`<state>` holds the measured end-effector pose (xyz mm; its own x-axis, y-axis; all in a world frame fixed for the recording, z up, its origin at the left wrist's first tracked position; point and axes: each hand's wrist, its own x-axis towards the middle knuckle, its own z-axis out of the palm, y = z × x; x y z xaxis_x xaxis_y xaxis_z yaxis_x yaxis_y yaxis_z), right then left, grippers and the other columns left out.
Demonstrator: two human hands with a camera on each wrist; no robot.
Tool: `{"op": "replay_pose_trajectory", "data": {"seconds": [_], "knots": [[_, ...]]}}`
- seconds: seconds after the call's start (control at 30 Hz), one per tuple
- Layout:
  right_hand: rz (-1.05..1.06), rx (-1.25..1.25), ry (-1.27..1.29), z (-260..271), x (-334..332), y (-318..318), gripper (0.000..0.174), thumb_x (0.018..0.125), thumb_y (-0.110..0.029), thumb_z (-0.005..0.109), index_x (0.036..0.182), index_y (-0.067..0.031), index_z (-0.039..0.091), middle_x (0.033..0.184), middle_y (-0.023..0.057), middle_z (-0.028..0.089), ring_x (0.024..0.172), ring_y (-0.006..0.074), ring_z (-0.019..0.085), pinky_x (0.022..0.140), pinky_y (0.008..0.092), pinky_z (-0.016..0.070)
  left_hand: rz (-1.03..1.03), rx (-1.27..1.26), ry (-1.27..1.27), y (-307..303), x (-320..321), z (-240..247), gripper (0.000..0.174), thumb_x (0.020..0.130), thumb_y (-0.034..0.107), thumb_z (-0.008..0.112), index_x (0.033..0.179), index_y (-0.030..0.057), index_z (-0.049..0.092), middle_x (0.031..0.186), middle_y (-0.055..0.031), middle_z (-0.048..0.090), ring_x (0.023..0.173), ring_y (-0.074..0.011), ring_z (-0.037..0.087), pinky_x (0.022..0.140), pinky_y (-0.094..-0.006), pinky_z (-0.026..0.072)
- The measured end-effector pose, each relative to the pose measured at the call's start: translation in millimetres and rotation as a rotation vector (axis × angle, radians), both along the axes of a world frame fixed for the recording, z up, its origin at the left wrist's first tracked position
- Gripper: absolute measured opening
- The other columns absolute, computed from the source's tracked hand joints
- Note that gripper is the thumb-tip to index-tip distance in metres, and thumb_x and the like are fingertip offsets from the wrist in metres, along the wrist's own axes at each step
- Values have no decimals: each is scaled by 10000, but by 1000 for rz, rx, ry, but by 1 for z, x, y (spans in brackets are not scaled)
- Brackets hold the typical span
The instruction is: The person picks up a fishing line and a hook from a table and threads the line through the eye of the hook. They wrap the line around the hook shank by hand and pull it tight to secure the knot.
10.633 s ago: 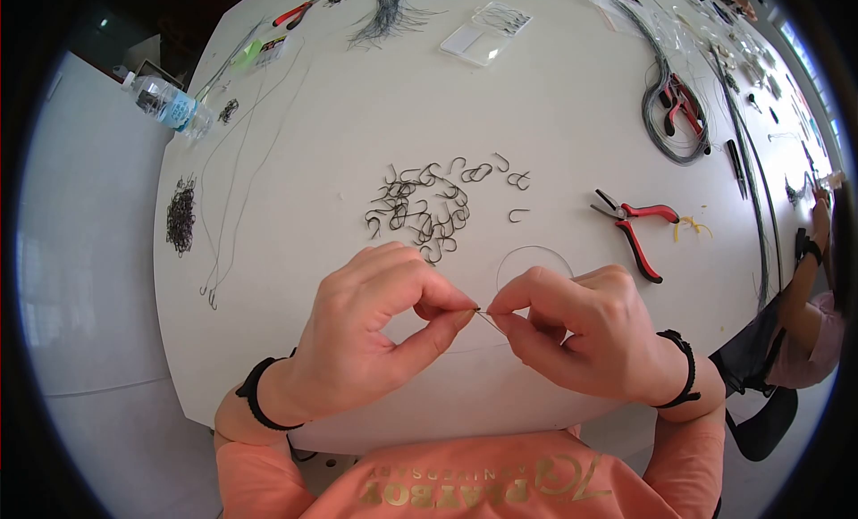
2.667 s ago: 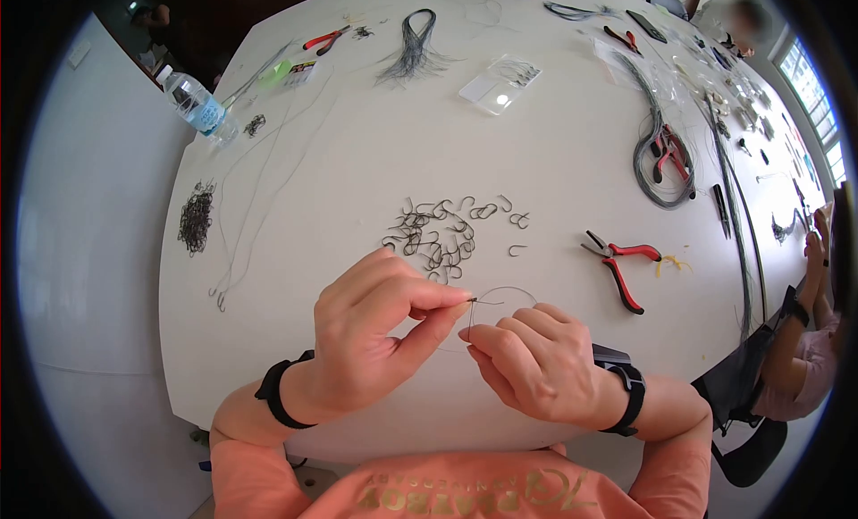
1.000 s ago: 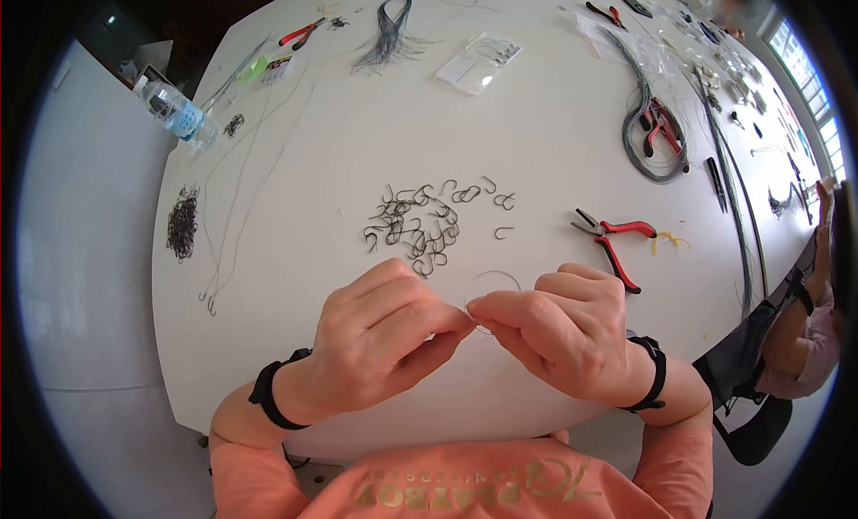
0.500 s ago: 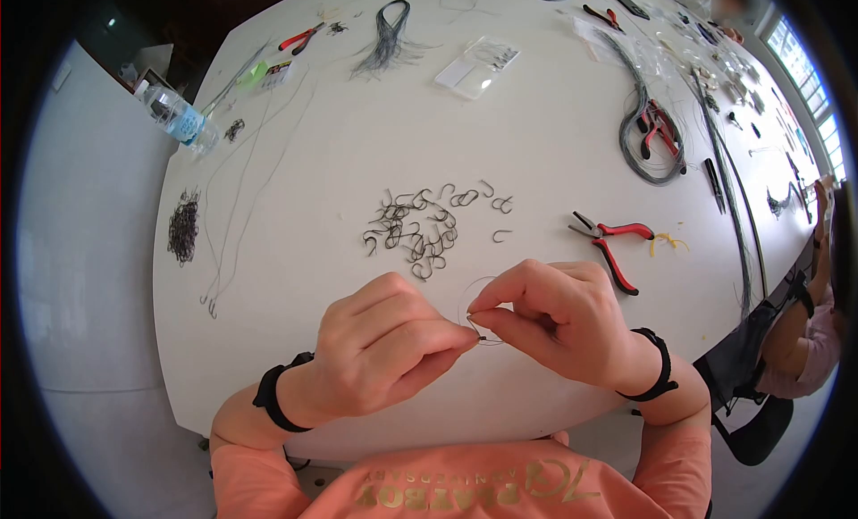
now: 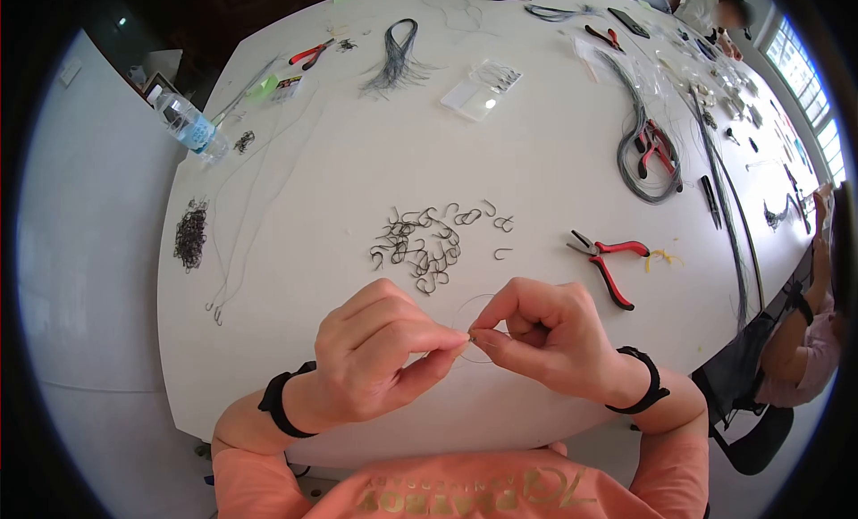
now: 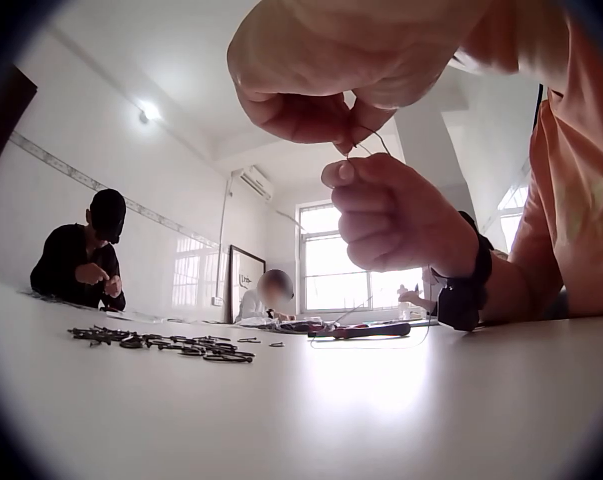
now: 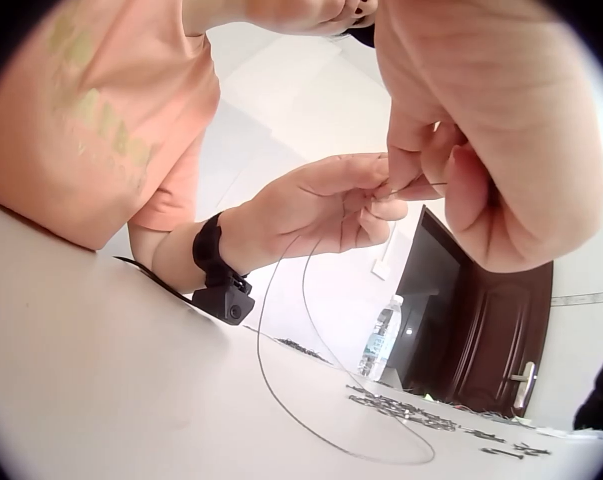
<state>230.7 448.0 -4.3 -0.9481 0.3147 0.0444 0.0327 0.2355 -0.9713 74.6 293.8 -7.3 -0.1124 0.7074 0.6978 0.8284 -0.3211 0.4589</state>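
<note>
In the head view the left hand [image 5: 384,354] and the right hand [image 5: 550,336] meet at their fingertips over the near part of the table. The left hand pinches a small dark hook, mostly hidden by the fingers. Thumb and index finger of the right hand pinch a thin line at the same spot. A loop of the grey line [image 7: 265,365] hangs below the hands in the right wrist view. Beyond the hands lies a loose pile of dark hooks [image 5: 420,242].
Red-handled pliers [image 5: 612,255] lie right of the hooks, beside yellow scraps [image 5: 661,259]. A dark pile [image 5: 190,236] and a water bottle [image 5: 192,129] are at the left. Farther back are a clear box [image 5: 471,101] and a coiled bundle of line [image 5: 626,175]. Other people sit around the table.
Since half a second ago, the right fingertips have come down to meet the left ones, from slightly above them. The head view has shifted, so the table items appear lower.
</note>
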Motion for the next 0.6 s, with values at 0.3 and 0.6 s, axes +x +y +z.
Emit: {"op": "replay_pose_trajectory", "data": {"seconds": [0.3,0.6], "knots": [[-110,737,518,-16,-6,-10,168,731,-27,760,846,-102,663,558,-17,477,444,133,434,419,293,318,36,-14,-60,0,1,0,209,725,-76,776,862,47,680,718,-17,612,615,-166,532,517,-275,400],[-80,591,426,-9,-2,-15,136,791,-59,764,865,-79,652,538,-10,481,429,147,439,417,302,322,81,8,35,1,-2,-2,250,690,-88,789,872,46,681,705,-20,596,603,-180,531,510,-280,403]]}}
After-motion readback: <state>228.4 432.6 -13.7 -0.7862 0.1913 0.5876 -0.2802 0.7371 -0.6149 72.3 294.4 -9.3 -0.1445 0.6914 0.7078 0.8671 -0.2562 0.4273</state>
